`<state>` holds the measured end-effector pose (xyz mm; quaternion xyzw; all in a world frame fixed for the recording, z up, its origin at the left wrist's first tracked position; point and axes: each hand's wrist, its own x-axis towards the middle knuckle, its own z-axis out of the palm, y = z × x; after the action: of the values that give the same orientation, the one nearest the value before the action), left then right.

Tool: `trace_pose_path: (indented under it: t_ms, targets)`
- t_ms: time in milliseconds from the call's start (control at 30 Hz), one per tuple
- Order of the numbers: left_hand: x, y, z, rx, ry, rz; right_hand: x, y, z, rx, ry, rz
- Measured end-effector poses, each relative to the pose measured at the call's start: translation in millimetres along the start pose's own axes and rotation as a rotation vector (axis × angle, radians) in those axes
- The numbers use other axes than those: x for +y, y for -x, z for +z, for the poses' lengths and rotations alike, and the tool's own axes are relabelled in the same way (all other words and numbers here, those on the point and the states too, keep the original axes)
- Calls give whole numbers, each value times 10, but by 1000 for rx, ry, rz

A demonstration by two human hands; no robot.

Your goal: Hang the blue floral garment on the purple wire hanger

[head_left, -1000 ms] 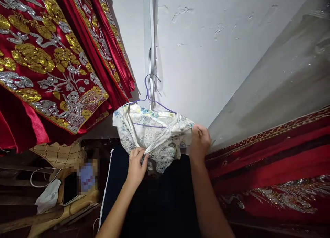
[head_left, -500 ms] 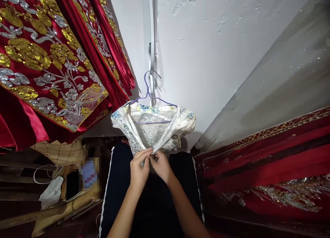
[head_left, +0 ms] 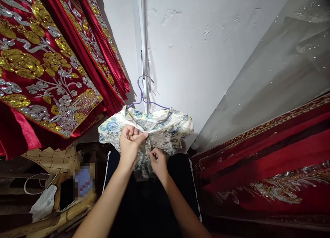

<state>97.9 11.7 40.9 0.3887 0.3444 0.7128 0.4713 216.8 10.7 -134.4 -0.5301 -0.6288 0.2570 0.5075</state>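
A white floral garment [head_left: 177,124] with blue and yellow print hangs on a purple wire hanger [head_left: 141,93]. My left hand [head_left: 130,142] pinches the neckline edge at the front, its thumb lying along the collar. Lower and to the right, my right hand [head_left: 157,160] pinches the front of the garment between thumb and fingertips. The garment's lower part hangs between and behind my forearms.
Red embroidered cloths [head_left: 59,69] hang at the left. A grey sheer cover [head_left: 247,80] and red beaded fabric [head_left: 270,176] fill the right. A wooden chair [head_left: 74,210] at lower left holds a phone [head_left: 66,195] and white tissue [head_left: 43,203]. A white wall [head_left: 193,69] stands behind.
My hands have moved apart: the left went up and left to the collar, the right stayed lower. The garment's neckline is drawn closed and its front lies flatter. The view has shifted slightly.
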Motion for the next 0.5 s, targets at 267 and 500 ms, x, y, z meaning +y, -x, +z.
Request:
trace_pose_path:
  t_ms: [267, 500]
  targets:
    - [585, -481, 281, -179, -47, 183, 111, -105, -151, -98, 20, 49]
    - [418, -444, 177, -230, -147, 188, -843, -559, -571, 95, -193, -212]
